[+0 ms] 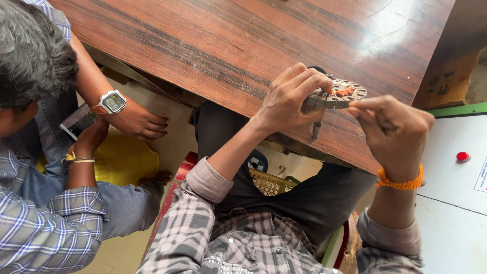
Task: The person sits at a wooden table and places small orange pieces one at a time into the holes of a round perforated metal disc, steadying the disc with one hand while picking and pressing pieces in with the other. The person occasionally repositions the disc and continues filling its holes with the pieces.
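At near edge of brown wooden worktop (213, 45): round slotted metal disc (339, 94) with short shaft hanging below, copper winding showing on top, held over the edge. Left hand (289, 99) clamped around disc's near rim. Right hand (393, 134) pinched narrow at disc's right rim; contents not discernible. Off to left, seated co-worker's hands with wristwatch (112, 102) and phone (77, 122).

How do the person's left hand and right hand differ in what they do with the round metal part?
The left hand grips the round metal part from above, while the right hand pinches at its edge. The right wrist wears an orange band; the left wrist is bare. Both work over the wooden table.
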Available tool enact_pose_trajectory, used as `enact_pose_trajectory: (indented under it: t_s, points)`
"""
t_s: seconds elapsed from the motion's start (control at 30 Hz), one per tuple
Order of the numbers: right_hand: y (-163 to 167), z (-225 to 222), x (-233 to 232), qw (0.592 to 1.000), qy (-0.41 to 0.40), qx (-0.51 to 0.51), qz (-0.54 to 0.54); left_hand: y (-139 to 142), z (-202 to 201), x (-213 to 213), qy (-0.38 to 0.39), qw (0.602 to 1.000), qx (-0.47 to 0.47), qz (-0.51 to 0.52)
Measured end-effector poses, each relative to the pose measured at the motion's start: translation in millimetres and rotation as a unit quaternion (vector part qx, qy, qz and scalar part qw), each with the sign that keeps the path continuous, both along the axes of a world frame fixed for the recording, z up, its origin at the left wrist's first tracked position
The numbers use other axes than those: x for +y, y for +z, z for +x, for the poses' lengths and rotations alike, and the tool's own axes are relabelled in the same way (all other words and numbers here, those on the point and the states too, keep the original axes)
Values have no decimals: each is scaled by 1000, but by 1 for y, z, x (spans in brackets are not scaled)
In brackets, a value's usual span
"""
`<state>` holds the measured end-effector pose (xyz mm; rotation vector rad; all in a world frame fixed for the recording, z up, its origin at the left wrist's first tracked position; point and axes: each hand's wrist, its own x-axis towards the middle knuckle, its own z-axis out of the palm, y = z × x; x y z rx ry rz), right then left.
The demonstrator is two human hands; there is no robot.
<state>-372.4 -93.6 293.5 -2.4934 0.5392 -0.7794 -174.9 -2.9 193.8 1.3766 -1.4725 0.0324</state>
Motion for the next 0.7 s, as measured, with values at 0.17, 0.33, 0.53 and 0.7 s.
enact_pose_trajectory:
  t_s: [0.17, 0.33, 0.53, 0.7]
  points:
    - [-4, 4, -3, 1000, -23, -2, 20, -1, 0, 0, 3, 1000, 6, 0]
    - [-4, 10, -6, 999, -35, 10, -14, 1, 2, 1, -3, 1000, 4, -3]
    - [-12, 3, 0, 999, -11, -1, 31, 1, 3, 5, 0, 1000, 9, -8]
    - [-19, 3, -2, 999, -22, -5, 45, 0, 3, 4, -6, 1000, 18, 3]
